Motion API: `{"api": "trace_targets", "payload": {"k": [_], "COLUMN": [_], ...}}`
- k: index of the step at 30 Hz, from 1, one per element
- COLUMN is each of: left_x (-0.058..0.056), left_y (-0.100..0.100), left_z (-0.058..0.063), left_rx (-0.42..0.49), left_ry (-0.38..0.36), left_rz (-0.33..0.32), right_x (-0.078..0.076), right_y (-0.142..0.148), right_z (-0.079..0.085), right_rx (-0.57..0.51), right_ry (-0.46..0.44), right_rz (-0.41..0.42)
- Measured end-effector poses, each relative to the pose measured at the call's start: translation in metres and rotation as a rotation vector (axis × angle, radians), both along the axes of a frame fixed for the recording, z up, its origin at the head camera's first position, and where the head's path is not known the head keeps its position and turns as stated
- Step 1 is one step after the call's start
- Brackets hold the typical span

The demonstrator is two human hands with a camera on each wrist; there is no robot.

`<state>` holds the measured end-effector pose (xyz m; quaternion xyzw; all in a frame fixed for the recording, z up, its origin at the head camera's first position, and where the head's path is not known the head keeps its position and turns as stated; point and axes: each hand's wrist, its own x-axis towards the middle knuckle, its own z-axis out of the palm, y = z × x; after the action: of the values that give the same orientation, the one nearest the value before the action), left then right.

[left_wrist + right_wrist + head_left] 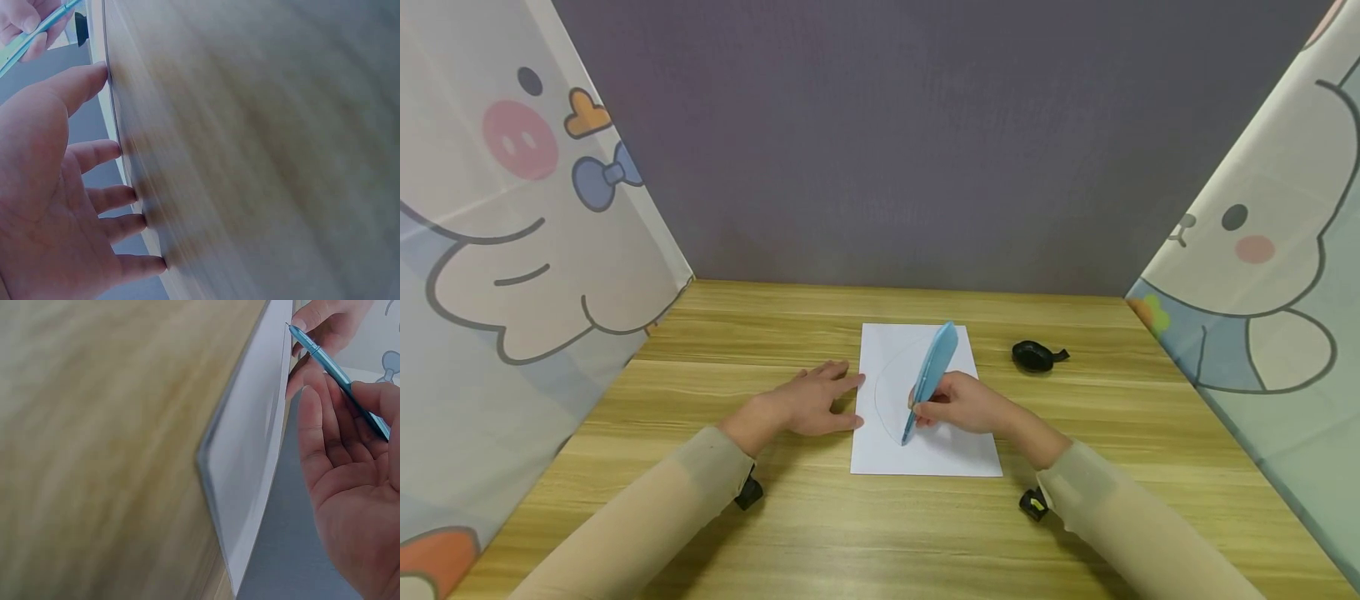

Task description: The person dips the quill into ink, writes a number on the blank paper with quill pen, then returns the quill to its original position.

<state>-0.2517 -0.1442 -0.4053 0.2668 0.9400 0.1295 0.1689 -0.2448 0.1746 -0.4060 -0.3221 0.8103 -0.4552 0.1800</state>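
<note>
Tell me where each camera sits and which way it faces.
Head: on the person's head, facing forward and down at the white rectangular paper sheet; left hand, right hand and beige sleeves show.
Left wrist: on that wrist, looking across the yellowish wood-grain tabletop; both hands show.
Right wrist: on that wrist, looking across the sheet; both hands show.
Both wrist views share the light-blue feather-shaped pen in the right hand.

Pen (931, 372) light blue; paper (887, 454) white; table (880, 533) yellow-brown, wood-grained; sleeves (651, 508) beige; side cloths (482, 200) cartoon-patterned.

The sleeves (643, 517) are beige (wrist devices (749, 493) black).
</note>
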Motion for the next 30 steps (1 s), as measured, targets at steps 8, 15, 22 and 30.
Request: {"api": "trace_targets", "payload": {"k": [8,15,22,30], "left_x": [0.000,0.001,0.002,0.002], "left_y": [0.000,0.000,0.000,0.000], "left_z": [0.000,0.002,0.002,0.003], "left_rx": [0.001,0.003,0.009,0.013], "left_ry": [-0.001,-0.008,-0.011,-0.012], "left_rz": [0.002,-0.001,-0.003,-0.005], "right_x": [0.004,0.006,0.008,0.007], "right_y": [0.010,0.020,0.029,0.039], "right_z": [0.002,0.002,0.002,0.000], "right_rx": [0.007,0.035,0.036,0.035], "right_ry": [-0.030,-0.027,-0.042,-0.046], "right_rz": [-0.005,-0.023,-0.031,-0.049]}}
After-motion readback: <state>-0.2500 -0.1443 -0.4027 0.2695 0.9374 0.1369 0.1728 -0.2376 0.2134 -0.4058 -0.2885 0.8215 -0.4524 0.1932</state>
